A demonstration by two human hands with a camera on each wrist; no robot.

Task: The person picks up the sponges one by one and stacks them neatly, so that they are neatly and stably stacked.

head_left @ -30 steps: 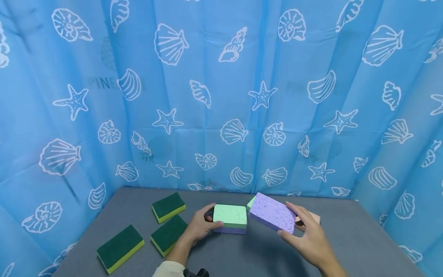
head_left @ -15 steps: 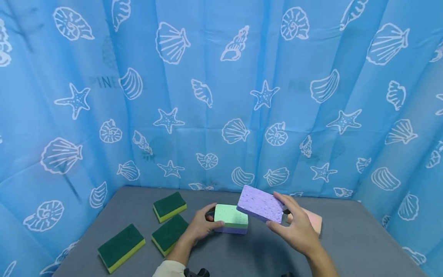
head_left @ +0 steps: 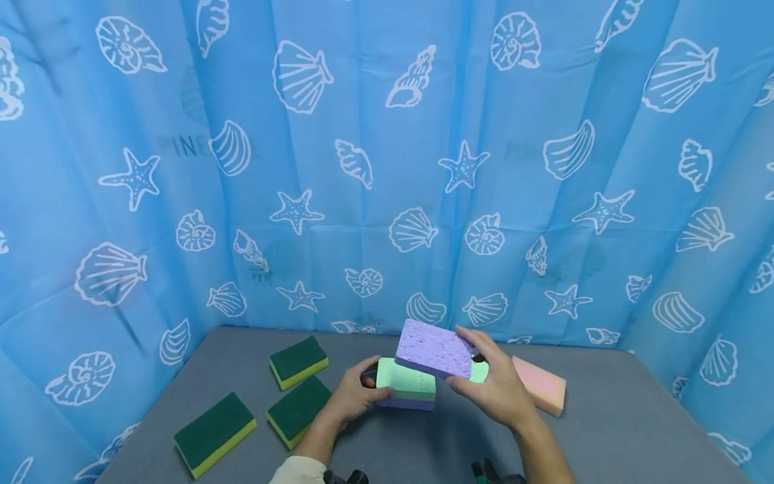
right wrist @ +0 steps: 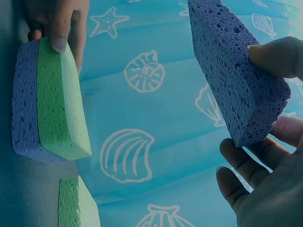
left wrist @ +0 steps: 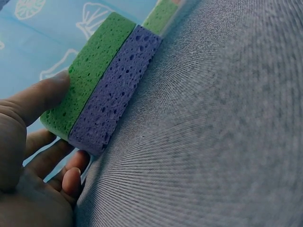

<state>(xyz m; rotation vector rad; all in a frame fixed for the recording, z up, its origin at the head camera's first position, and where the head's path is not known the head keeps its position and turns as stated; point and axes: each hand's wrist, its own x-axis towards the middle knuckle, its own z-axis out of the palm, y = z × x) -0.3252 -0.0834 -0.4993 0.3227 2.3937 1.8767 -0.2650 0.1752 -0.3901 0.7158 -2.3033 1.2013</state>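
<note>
Right hand (head_left: 492, 390) reaches in from lower right, forearm angled up-left, thumb and curled fingers pinching a purple cellulose sponge (head_left: 434, 348) by its right end; the sponge is held in the air, tilted, its left part above the stack below. Left hand (head_left: 352, 396) comes from bottom centre, wrist bent, thumb on top and fingers curled round the left end of a two-sponge stack: green sponge (head_left: 406, 378) on a second purple sponge (left wrist: 116, 92), flat on the grey table (head_left: 617, 430). All are porous, rectangular blocks with rounded corners; the table has a fine woven texture.

Another green sponge (head_left: 480, 371) lies behind the right hand, mostly hidden. A pink sponge (head_left: 540, 386) lies just right of that hand. Three green-topped scouring sponges with yellow bases lie on the left: (head_left: 299, 361), (head_left: 299, 410), (head_left: 214, 435).

Blue curtain (head_left: 387, 168) with white shell and starfish prints stands behind. Dark objects at the bottom edge are cut off, unclear. Left sleeve cuff (head_left: 296, 470) partly in view.
</note>
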